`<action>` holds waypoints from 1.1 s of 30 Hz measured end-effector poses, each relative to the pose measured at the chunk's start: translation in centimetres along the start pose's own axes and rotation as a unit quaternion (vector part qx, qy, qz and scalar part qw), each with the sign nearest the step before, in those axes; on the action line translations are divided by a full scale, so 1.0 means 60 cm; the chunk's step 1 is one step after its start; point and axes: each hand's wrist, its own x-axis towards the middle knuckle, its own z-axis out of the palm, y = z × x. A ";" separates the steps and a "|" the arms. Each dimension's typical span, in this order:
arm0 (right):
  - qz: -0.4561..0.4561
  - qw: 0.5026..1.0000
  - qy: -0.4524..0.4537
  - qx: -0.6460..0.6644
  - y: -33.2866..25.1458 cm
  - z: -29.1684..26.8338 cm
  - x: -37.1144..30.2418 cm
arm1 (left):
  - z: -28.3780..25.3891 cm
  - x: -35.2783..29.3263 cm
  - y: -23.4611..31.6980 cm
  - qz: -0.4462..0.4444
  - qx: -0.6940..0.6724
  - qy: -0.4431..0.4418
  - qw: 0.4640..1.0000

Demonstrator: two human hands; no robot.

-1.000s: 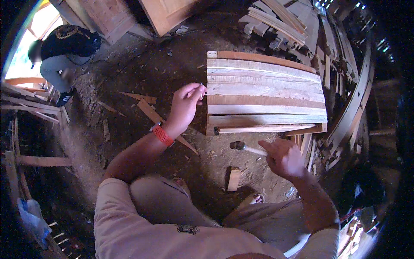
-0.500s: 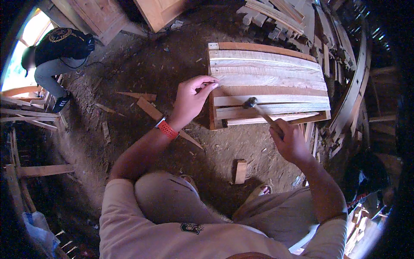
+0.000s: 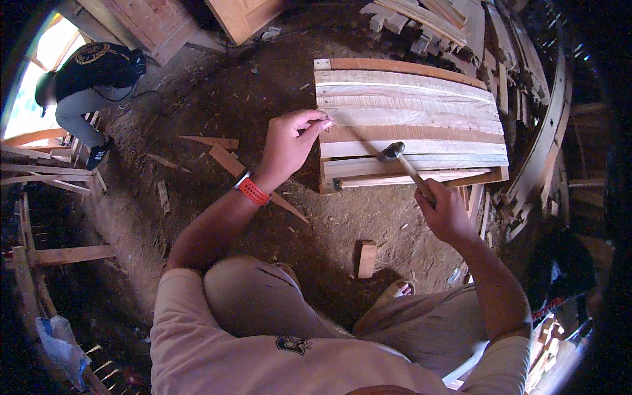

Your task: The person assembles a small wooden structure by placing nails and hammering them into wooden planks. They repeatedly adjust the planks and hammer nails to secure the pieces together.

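Observation:
A panel of wooden slats [image 3: 415,118] lies in front of me on a frame, with small dark nail marks along its left edge. My left hand [image 3: 293,141] is at that edge, thumb and forefinger pinched together. Whatever small thing lies between those fingertips is too tiny to make out. My right hand [image 3: 447,214] is closed around the wooden handle of a hammer [image 3: 413,172]. The hammer's dark metal head hangs over the lower slats, right of my left hand, and casts a shadow on the wood.
Loose wood offcuts [image 3: 227,161] lie on the dirt floor to the left, and a small block [image 3: 367,259] near my feet. Stacked timber [image 3: 454,33] stands at the far right. Another person [image 3: 95,79] bends over at the far left.
The hammer head has shifted slightly right and up over the panel. My left hand keeps its pinch at the panel's left edge. The view has tilted slightly.

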 end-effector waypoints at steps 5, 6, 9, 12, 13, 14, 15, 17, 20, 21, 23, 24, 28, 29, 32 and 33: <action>-0.002 1.000 0.001 0.023 0.016 0.006 0.003 | 0.007 0.000 0.002 -0.036 -0.065 0.005 0.997; 0.004 1.000 0.000 0.025 0.015 0.006 0.004 | 0.006 0.000 0.002 -0.048 -0.082 0.006 0.995; 0.005 1.000 0.004 0.028 0.020 0.009 0.007 | 0.003 0.002 0.007 -0.054 -0.106 0.023 0.993; 0.007 0.999 0.007 0.035 0.020 0.008 0.003 | -0.008 0.007 0.018 -0.083 -0.096 -0.008 0.992; 0.007 0.999 0.007 0.038 0.017 0.007 0.003 | -0.010 0.006 0.017 -0.084 -0.108 -0.006 0.991; 0.017 0.999 0.000 0.037 0.016 0.007 0.003 | -0.011 0.005 0.014 -0.085 -0.120 -0.004 0.989; 0.028 0.999 -0.006 0.034 0.016 0.007 0.003 | -0.011 0.005 0.012 -0.085 -0.134 -0.002 0.987; 0.040 0.998 -0.015 0.041 0.014 0.005 0.002 | -0.009 0.004 0.011 -0.099 -0.145 0.001 0.985; 0.039 0.998 -0.015 0.057 0.013 0.004 0.000 | -0.007 0.005 0.003 -0.105 -0.159 -0.002 0.982; 0.036 0.998 -0.013 0.052 0.016 0.006 0.000 | -0.007 0.006 0.001 -0.104 -0.163 -0.004 0.981; 0.035 0.998 -0.011 0.047 0.015 0.006 0.000 | -0.007 0.006 -0.002 -0.097 -0.173 -0.003 0.980; 0.036 0.998 -0.011 0.046 0.012 0.005 0.000 | -0.007 0.007 -0.001 -0.093 -0.178 -0.002 0.980; 0.023 0.998 -0.007 0.051 0.016 0.009 -0.001 | -0.021 0.014 0.004 -0.079 -0.142 0.012 0.987; 0.029 0.998 -0.009 0.048 0.018 0.010 -0.001 | -0.025 0.018 0.004 -0.086 -0.150 0.017 0.985; 0.044 0.998 -0.015 0.040 0.022 0.010 0.001 | -0.029 0.017 0.005 -0.123 -0.199 0.022 0.972; 0.048 0.998 -0.015 0.039 0.023 0.012 0.002 | -0.029 0.016 0.007 -0.139 -0.219 0.022 0.966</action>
